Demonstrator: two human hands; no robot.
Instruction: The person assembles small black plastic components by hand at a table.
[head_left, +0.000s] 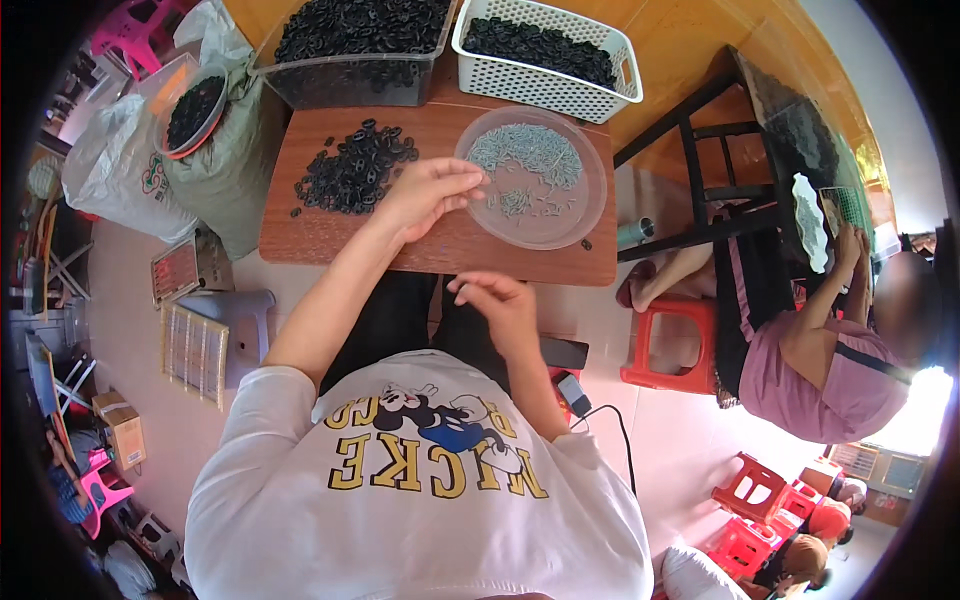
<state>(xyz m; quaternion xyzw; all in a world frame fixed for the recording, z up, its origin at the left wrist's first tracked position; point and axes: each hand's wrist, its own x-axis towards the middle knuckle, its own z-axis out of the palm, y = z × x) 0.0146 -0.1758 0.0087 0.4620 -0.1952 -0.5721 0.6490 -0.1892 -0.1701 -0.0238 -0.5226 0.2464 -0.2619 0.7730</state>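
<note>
My left hand (pixel 430 196) hovers over the left rim of a round clear dish (pixel 590 205), thumb and fingers brought together. Whatever sits between those fingertips, if anything, is too small to make out. Small silvery screw-like metal pieces (pixel 530 155) lie in the dish, heaped toward its far side. Just off the table's near edge, above my lap, my right hand (pixel 503 308) is closed in a pinch. A tiny dark spot shows at its fingertips, too small to name. Left of the dish, small black oval ring-like parts (pixel 350 170) are spread in a loose pile.
Behind the pile, a clear bin (pixel 345 85) and a white perforated basket (pixel 545 75) hold more black parts on the brown table (pixel 430 258). Sacks (pixel 235 165) stand at the left. To the right, another person (pixel 815 370) sits by a red stool (pixel 672 345) at a dark-framed table.
</note>
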